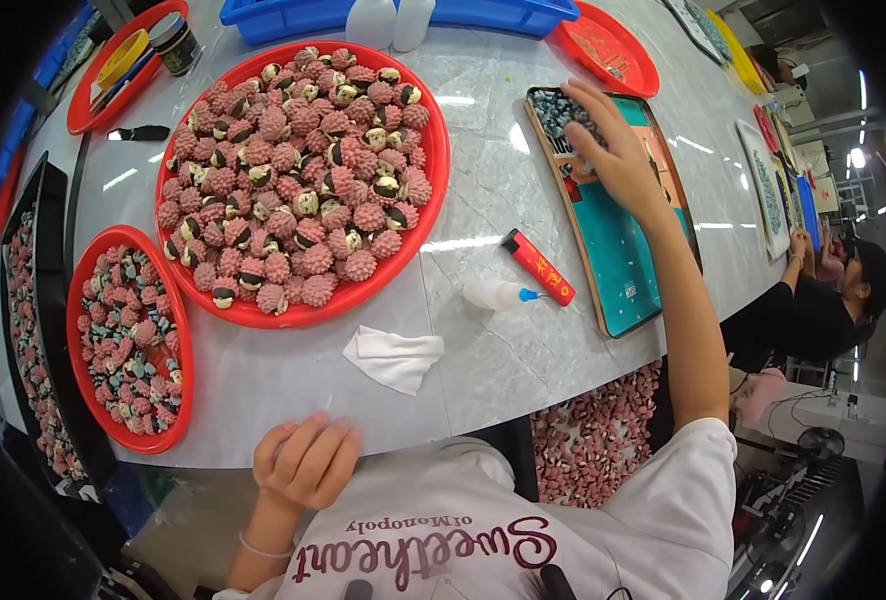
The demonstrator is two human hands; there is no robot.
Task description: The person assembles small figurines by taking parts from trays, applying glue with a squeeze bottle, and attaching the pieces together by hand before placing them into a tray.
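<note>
**Insp. A:** Surface: pale marbled worktable (523,190), long, curving off to the far right; another person (833,300) sits at it far right. Landmark = big red round tray (433,150), centre-left, heaped w/ pink spiky pieces (303,170), some w/ dark and cream tips.

**Insp. B:** Hands?

**A:** Right hand (613,150) reaches out well right of the big tray, resting on the top end of a teal rectangular tray (618,260). Fingers (588,105) lie over a patch of small grey-blue beads (558,115) in that tray's upper corner. Touching the beads; whether any are pinched, cannot tell, the palm hides them.

**B:** Left?

**A:** Left hand (308,462) sits below the big tray, at the table's near edge, fingers curled in loosely. Nothing seen in it.

**B:** Rest?

**A:** Between big tray and teal tray: red lighter (538,267), small white squeeze bottle (498,294) w/ blue tip. Just below big tray: folded white cloth (395,357). Left of it: smaller red tray (88,330) w/ mixed pink and grey pieces. Above it: blue bin (293,18). Upper left: another red tray (88,110) w/ tools.
</note>
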